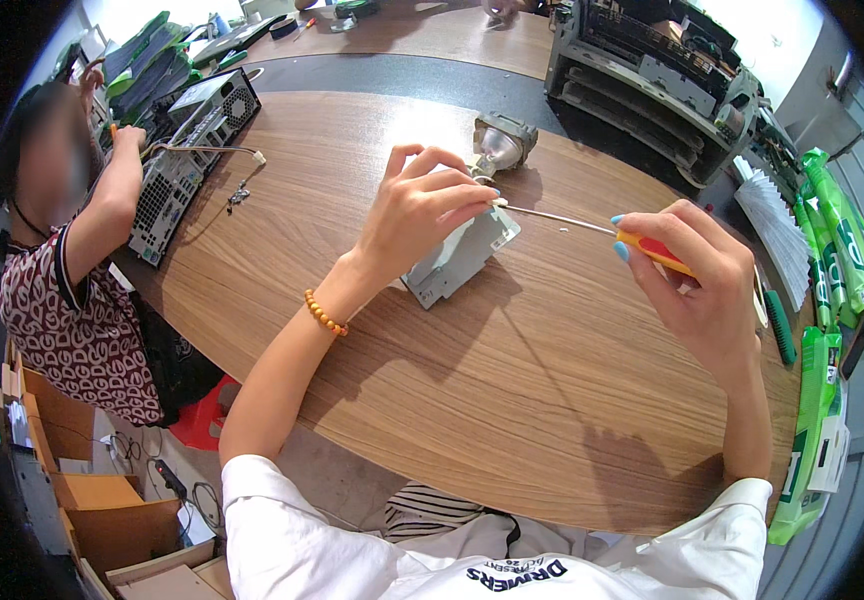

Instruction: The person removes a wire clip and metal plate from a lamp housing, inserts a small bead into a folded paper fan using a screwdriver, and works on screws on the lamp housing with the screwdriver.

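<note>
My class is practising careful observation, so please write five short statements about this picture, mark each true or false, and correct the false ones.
1. The right hand holds a screwdriver with a yellow and red handle. True.
2. The left hand lies in the person's lap. False: it is above the table, beside the screwdriver's tip.
3. The bead bracelet is on the right wrist. False: it is on the left.
4. A computer case stands near another person. True.
5. The green packages are at the picture's left edge. False: they are at the right.
</note>
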Available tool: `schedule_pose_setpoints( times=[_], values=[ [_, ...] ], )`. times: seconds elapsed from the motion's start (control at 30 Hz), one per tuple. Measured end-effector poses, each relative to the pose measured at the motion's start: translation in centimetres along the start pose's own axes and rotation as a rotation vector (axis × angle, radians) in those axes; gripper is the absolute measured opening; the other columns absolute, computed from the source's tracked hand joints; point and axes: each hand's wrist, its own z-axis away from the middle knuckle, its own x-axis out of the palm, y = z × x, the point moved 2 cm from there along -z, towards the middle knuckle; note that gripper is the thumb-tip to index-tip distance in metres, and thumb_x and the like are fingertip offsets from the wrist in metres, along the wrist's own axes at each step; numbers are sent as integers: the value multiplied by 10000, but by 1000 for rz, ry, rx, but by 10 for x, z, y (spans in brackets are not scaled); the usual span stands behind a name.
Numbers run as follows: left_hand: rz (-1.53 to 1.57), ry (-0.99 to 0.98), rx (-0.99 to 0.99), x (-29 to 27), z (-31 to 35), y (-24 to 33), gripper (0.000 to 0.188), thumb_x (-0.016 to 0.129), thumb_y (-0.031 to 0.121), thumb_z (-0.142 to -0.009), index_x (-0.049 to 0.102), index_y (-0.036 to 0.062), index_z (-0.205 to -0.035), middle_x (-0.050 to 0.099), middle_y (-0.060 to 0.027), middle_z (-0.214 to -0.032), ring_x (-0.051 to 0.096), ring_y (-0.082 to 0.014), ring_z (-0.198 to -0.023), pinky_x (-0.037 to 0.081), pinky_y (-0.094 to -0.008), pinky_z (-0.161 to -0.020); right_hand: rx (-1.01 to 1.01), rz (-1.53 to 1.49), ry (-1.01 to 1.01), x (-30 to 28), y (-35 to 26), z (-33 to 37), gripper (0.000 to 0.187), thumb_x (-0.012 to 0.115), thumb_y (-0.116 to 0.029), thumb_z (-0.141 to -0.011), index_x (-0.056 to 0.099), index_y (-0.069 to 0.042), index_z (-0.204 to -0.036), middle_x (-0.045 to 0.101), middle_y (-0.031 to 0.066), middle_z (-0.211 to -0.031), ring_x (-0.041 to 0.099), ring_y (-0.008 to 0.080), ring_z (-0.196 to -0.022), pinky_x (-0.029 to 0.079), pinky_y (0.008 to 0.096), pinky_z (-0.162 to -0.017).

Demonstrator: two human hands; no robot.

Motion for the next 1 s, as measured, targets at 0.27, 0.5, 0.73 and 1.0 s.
schedule_pose_setpoints(
  times=[0.27,0.5,0.73,1.0],
  values=[
    [-2,-13,9,0,1,0,90,690,248,-745,708,205,-822,676,65,-768,568,-95,-866,344,-320,-902,132,-40,-48,-1,6,-2,115,648,-13,-771,625,-22,-883,594,70,-752,606,139,-618,461,222,-511],
    [16,-4,40,2,3,-1,85,690,231,-749,711,192,-821,671,62,-752,567,-99,-865,348,-321,-898,314,-294,-55,6,42,1,93,644,-38,-790,642,-16,-881,622,69,-786,605,126,-673,470,220,-567],
    [18,-81,-28,4,4,-1,128,679,214,-755,691,181,-878,664,42,-830,557,-129,-898,361,-322,-888,9,-50,-183,5,21,-2,188,620,-49,-799,621,-14,-983,570,95,-772,609,189,-688,492,263,-574],
    [-79,-139,99,9,7,4,197,656,143,-740,670,161,-936,667,38,-916,563,-123,-951,373,-319,-914,-198,250,-242,3,-3,4,286,588,9,-721,611,-13,-1005,528,76,-823,594,192,-684,506,300,-562]
  ],
)
